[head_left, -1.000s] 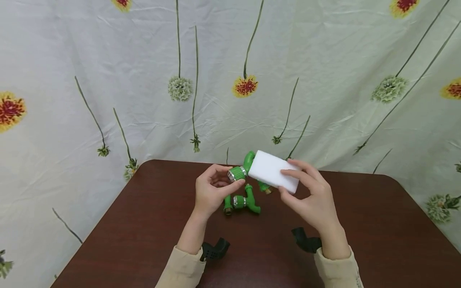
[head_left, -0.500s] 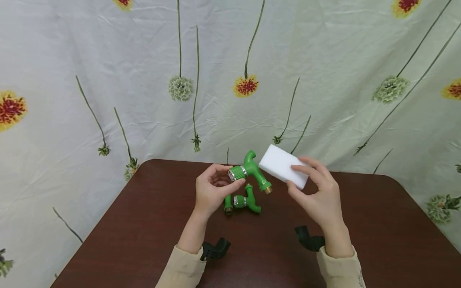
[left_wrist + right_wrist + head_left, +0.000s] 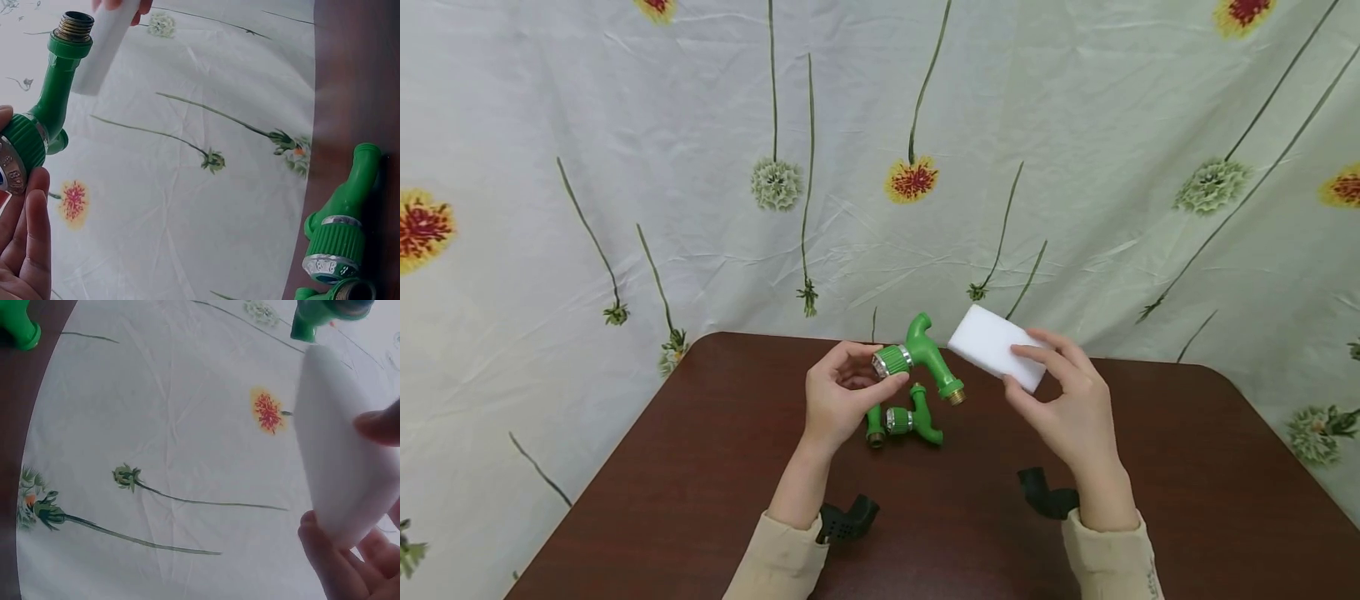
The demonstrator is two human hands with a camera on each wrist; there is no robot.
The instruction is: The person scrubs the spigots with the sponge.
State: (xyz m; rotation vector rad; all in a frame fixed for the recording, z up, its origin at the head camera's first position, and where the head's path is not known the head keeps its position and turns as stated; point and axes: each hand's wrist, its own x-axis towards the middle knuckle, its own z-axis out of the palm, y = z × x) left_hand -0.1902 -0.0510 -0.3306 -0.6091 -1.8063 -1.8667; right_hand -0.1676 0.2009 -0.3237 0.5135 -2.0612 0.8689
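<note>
My left hand (image 3: 842, 396) pinches a green tap (image 3: 927, 350) by its ribbed knob, thumb below and fingers behind. The tap is raised over the table, its brass threaded end pointing down and right, its spout up. In the left wrist view the brass thread (image 3: 76, 26) shows at the top of the tap. To the right, my right hand (image 3: 1071, 400) grips a white sponge block (image 3: 996, 346) between thumb and fingers, tilted, with a small gap between it and the tap. The right wrist view shows the sponge (image 3: 344, 450) from its narrow side.
On the dark brown table (image 3: 737, 467) below lie another green tap (image 3: 917, 419) and, left of it, a further green tap (image 3: 876, 429) partly hidden by my left hand. Black wrist mounts (image 3: 850, 518) sit at both wrists. A flowered cloth (image 3: 700, 208) hangs behind.
The sponge overlapped the tap a second ago; my right hand has drawn it right, away from the tap, so the tap's whole body shows. My left hand has stayed almost still.
</note>
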